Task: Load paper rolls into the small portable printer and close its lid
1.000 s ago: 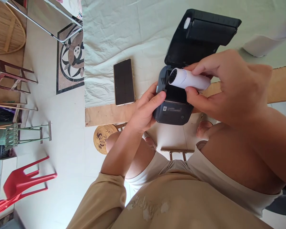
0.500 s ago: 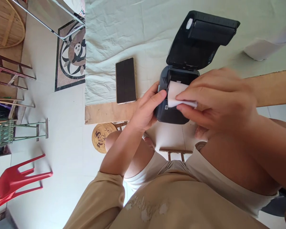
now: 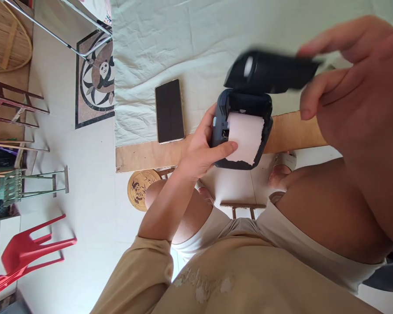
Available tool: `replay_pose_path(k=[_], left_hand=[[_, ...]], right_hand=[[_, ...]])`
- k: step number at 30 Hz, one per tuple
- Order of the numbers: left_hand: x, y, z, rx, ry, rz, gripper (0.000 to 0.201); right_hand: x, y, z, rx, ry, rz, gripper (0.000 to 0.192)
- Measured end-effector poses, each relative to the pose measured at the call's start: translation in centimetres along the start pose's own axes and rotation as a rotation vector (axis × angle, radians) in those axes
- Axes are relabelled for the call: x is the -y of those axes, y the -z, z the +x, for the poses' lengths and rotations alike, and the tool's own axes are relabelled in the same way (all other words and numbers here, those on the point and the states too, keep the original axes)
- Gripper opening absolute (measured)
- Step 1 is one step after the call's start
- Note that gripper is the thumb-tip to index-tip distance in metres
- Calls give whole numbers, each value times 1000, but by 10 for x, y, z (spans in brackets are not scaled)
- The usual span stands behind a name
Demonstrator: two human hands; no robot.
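Observation:
A small dark portable receipt printer [image 3: 218,150] is held up at the table's front edge by my left hand [image 3: 206,150]. That hand wraps round its left side, and its thumb presses on the white paper [image 3: 247,135]. The paper lies over the printer's front with a torn, jagged end. At the printer's back the hinged black lid [image 3: 268,72] stands raised and is blurred by motion. My right hand [image 3: 353,65] is at the lid's right end, with thumb and forefinger apart on either side of it; firm contact is hard to make out.
A phone [image 3: 170,111] lies on the pale green tablecloth [image 3: 196,39], left of the printer. Below the wooden table edge [image 3: 144,155] is a round panda stool [image 3: 140,189]. A red plastic chair [image 3: 22,250] and a green folding chair [image 3: 13,185] are at the left.
My right hand has let go of the paper and moved up and right to the lid. The lid has tipped forward, and the paper now lies spread over the printer's front under my left thumb.

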State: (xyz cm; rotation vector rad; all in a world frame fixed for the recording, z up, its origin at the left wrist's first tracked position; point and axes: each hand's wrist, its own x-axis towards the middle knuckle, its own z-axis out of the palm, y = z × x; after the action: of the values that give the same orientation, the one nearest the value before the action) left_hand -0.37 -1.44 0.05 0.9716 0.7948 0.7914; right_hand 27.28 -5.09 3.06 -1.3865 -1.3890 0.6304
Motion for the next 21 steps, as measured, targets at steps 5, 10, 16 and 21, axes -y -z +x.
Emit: replay_pose_path(k=[5, 10, 16, 21], left_hand=[[0, 4, -1, 32, -9, 4, 83], [1, 5, -3, 45, -7, -3, 94], [0, -1, 0, 33, 20, 18, 81], [-2, -2, 1, 39, -12, 36, 69]], right_hand=[[6, -9, 3, -73, -3, 70, 35], [-28, -5, 1, 461, -66, -27, 90], [-49, -5, -3, 525, -1, -130, 98], [-47, -10, -6, 497, 10, -194, 101]])
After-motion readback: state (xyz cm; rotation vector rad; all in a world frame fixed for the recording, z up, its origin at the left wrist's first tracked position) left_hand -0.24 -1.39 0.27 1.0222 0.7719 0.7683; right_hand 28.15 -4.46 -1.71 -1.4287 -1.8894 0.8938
